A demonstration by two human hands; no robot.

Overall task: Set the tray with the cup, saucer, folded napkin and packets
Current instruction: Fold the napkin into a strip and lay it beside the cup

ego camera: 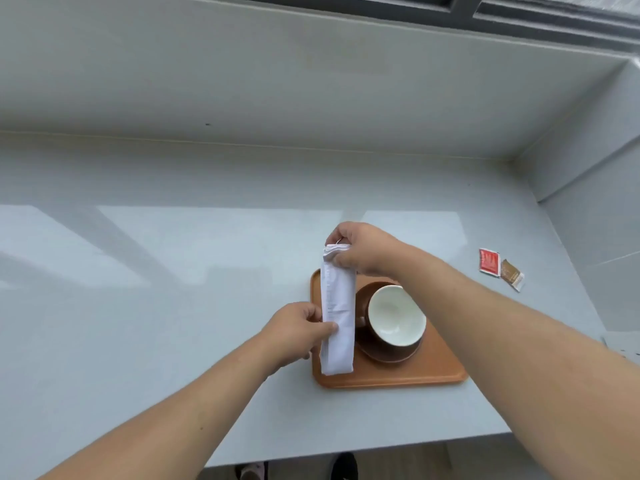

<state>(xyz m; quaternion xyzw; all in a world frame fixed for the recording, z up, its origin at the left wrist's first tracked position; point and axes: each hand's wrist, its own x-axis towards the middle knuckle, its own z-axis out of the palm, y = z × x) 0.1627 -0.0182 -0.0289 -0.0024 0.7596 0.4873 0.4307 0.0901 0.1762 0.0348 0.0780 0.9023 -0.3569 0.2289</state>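
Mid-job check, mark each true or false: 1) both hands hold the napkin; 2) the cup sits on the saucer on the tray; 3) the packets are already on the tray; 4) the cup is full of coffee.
1) True: the left hand and right hand grip the folded napkin at opposite ends.
2) True: the cup rests on the saucer on the tray.
3) False: the red packet and brown packet lie on the counter, right of the tray.
4) False: the cup is empty.

a pale grey countertop (173, 271) carries an orange tray (440, 372), a red packet (489, 262) and a brown packet (512, 274) just beside it.
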